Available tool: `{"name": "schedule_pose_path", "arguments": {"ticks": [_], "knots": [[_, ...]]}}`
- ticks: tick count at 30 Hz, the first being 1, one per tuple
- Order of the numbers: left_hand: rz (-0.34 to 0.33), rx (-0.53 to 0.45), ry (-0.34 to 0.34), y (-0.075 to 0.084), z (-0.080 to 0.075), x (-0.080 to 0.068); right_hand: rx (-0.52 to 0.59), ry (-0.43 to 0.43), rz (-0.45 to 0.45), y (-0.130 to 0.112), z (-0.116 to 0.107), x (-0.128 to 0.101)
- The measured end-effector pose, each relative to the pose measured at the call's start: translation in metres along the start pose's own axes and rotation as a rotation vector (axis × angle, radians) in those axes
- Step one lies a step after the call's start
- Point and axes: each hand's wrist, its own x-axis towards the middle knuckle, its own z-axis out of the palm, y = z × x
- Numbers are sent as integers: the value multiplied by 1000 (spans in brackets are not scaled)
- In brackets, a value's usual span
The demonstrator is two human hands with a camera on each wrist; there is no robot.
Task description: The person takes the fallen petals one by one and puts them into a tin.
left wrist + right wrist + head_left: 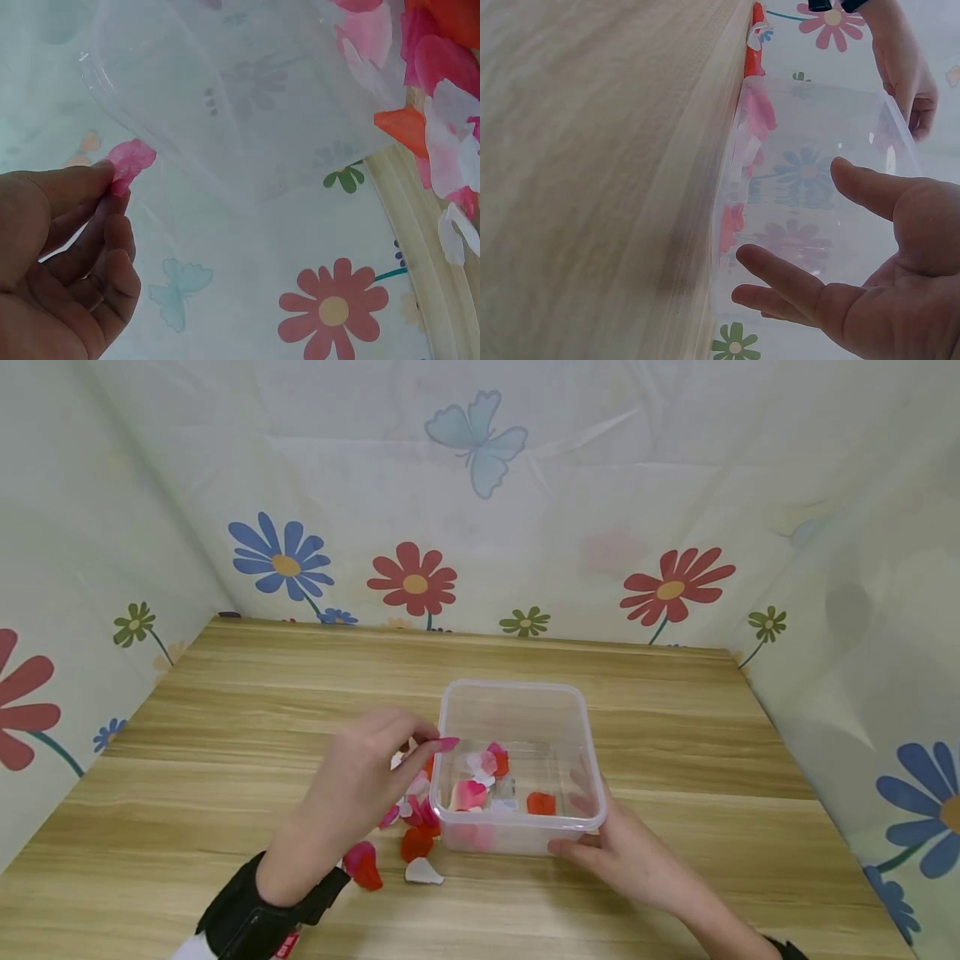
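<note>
A clear plastic container (513, 683) stands in the middle of the wooden table (225, 710) and holds several pink, red and white petals (468, 793). My left hand (431, 745) pinches a pink petal (447, 744) between thumb and forefinger at the container's left rim. The left wrist view shows that petal (129, 161) in the fingertips (105, 180), just below the container (240, 97). My right hand (581, 827) rests with straight, spread fingers against the container's near right corner. In the right wrist view its palm (900, 300) faces the clear wall (817, 165).
Loose petals (412, 839) lie on the table left of the container, among them a white one (423, 871) and a red-pink one (363, 864). Flower-printed cloth walls (480, 527) close the table on three sides.
</note>
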Motion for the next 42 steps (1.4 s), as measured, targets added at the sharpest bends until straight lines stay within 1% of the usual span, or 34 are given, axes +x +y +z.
{"name": "schedule_pose_path", "arguments": {"ticks": [2,4,10,17,21,23,26,29,32,36,39,42], "knots": [[19,-31,-12,2,4,-1,1,-2,-1,0,0,0],[26,-43,-24,4,7,-2,4,0,-5,0,0,0],[10,-34,-63,6,13,-4,5,3,-16,2,1,1],[4,-33,-83,6,13,-4,6,2,-19,3,1,0],[-1,-38,-87,3,10,-3,7,2,-10,3,1,0],[-11,-37,-84,0,8,-3,8,2,-5,2,1,0],[-46,-15,-79,-4,6,-2,6,2,-9,2,1,0],[-94,15,-99,-10,4,-2,11,0,-14,2,1,0],[-165,47,-155,-15,1,-3,19,-3,-15,1,0,0],[-267,112,-267,-20,-2,-4,21,-6,-17,1,0,0],[-319,151,-353,-23,-4,-5,23,-8,-17,1,0,0],[-350,185,-436,-26,-5,-6,23,-9,-15,1,0,1]]}}
